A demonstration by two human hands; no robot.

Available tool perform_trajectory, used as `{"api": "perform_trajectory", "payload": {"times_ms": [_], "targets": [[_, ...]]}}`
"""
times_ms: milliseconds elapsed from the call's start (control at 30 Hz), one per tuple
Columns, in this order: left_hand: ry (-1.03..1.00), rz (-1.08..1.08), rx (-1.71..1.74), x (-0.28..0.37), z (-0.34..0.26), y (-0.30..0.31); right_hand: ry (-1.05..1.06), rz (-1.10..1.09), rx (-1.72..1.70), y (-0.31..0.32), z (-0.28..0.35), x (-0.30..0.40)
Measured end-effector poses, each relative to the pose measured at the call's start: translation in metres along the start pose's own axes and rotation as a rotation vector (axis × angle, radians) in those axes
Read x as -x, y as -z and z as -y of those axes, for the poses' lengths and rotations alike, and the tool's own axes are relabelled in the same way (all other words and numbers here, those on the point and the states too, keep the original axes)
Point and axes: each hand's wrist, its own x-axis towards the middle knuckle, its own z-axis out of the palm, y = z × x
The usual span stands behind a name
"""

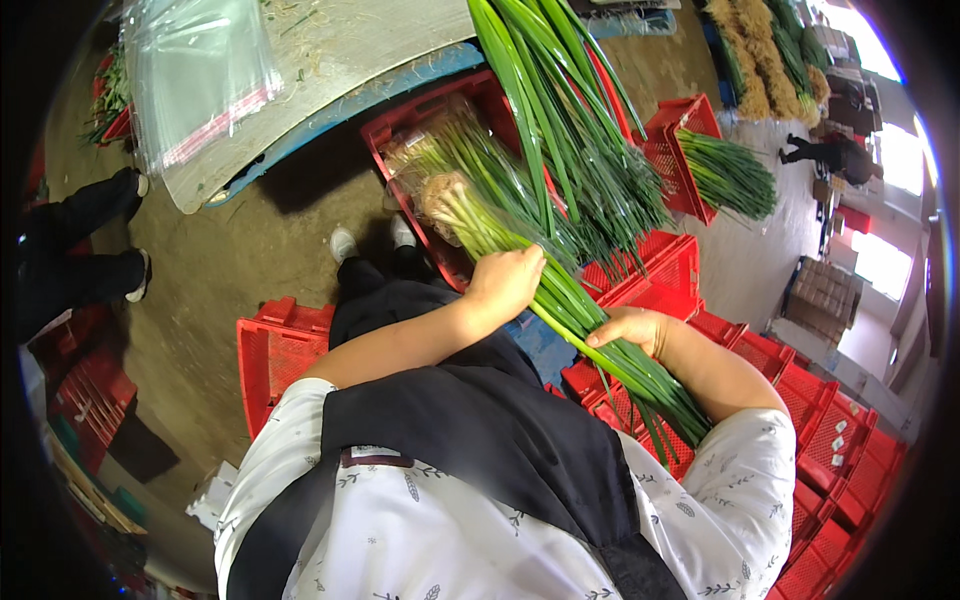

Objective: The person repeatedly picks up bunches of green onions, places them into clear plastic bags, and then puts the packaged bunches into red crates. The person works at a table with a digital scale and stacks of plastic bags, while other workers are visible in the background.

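Observation:
A long bunch of green onions [570, 311] lies slantwise in front of me, roots towards the red crate and leaf ends by my right forearm. My left hand [506, 285] is closed round the stalks at mid-length. Further along, my right hand [630, 330] grips the green leaves, thumb on top. The bunch's root end [444, 196] hangs over the red plastic crate [379, 142]. Inside that crate lie more green onions [480, 139] in clear plastic bags. Whether clear film also covers the held bunch is hard to tell.
A worktable [375, 37] carries clear plastic bags [202, 82] and root scraps. Long green leaves [525, 90] overhang its edge. Stacked red crates [750, 360] line my right side; another crate [679, 161] holds green onions. One person's legs [90, 240] stand at left; another person [840, 159] is far right.

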Motion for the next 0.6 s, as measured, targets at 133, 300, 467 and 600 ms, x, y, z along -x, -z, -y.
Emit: {"api": "perform_trajectory", "payload": {"times_ms": [133, 300, 467, 600], "targets": [[-0.035, -0.14, 0.033, -0.007, 0.03, 0.009, 0.05, -0.04, -0.087, 0.0, -0.007, -0.001], [-0.031, -0.256, 0.097, 0.009, 0.049, 0.009, 0.021, -0.055, -0.229, -0.003, -0.008, -0.001], [-0.156, 0.036, 0.468, 0.019, -0.009, 0.029, -0.017, -0.102, -0.212, -0.03, 0.01, -0.003], [0.111, 0.002, 0.34, -0.014, 0.026, 0.02, -0.061, -0.082, -0.201, -0.035, 0.026, -0.014]]}}
